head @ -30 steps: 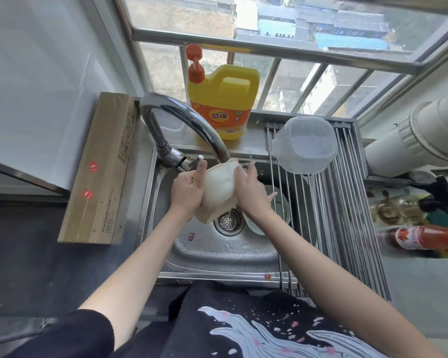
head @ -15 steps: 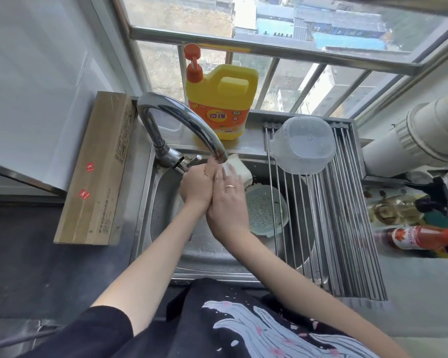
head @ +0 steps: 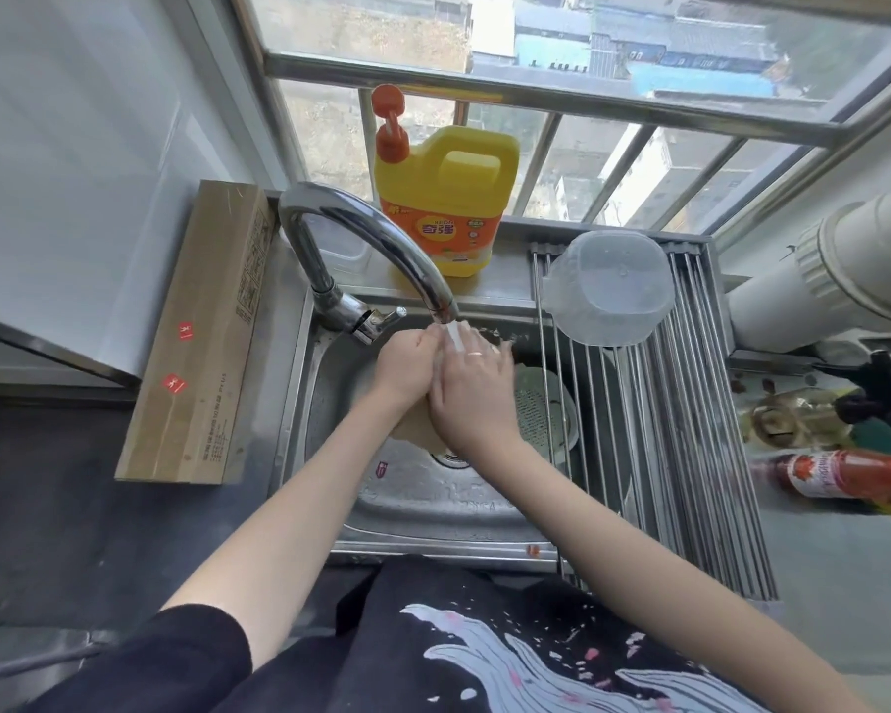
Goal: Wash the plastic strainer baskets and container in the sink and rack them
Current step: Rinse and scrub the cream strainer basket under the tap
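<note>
Two hands met under the running tap at the centre of the frame. At far left a long cardboard box (head: 201, 342) lay on the counter beside the steel sink (head: 433, 512). Up from the sink's back left corner arched the chrome faucet (head: 361, 244), its spout ending just above the knuckles, and behind it on the sill stood a yellow detergent jug (head: 446, 198) with an orange pump. The left hand (head: 407, 365) had its fingers curled round a pale plastic strainer basket (head: 415, 429), only a beige edge of which showed below the wrists, low in the basin. The right hand (head: 471, 388) (a ring on one finger) lay over that basket from the right; whether it gripped or merely pressed could not be told. Just right of it a green strainer basket (head: 541, 403) sat in the basin under the bars of the roll-up drying rack (head: 690, 429). A clear plastic container (head: 613, 288) rested upside down on that rack, upper right of centre. Sauce bottles (head: 839, 476) lay at the far right.
</note>
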